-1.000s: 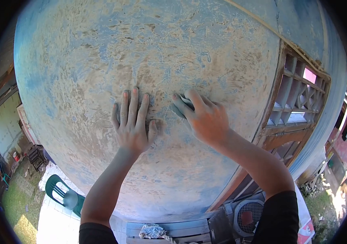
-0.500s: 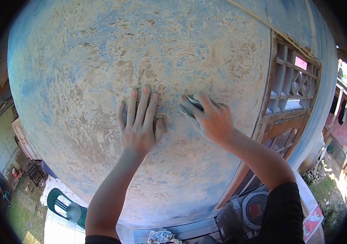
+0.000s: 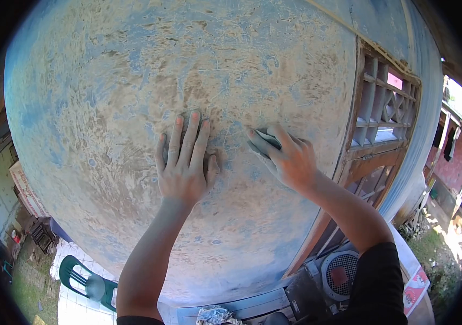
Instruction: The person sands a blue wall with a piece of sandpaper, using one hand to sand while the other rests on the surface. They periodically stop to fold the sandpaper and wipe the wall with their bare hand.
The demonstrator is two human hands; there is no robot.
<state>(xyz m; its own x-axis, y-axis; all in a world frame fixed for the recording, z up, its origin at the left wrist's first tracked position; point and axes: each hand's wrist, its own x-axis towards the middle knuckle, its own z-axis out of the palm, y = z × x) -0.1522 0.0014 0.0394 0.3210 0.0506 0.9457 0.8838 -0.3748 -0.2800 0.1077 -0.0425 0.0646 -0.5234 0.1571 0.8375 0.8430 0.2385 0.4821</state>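
Observation:
A wall (image 3: 149, 92) with worn blue paint and brownish, scratched patches fills the middle of the view. My left hand (image 3: 184, 162) lies flat against it, fingers spread and pointing up, with dust on the skin. To its right, my right hand (image 3: 287, 157) is closed around a folded grey sheet (image 3: 263, 143) and holds it to the wall. The sheet's edges show between the thumb and fingers. Both hands are at about the same height, a short gap apart.
A wooden-framed window (image 3: 388, 100) is at the right. Below it stands a speaker-like box with a round grille (image 3: 340, 275). A green plastic chair (image 3: 74, 273) is at the lower left, on white tiles (image 3: 74, 309). Crumpled cloth (image 3: 214, 315) lies at the bottom.
My right hand has slid a little to the right with the folded sheet. My left hand stays in nearly the same place. The view has shifted slightly.

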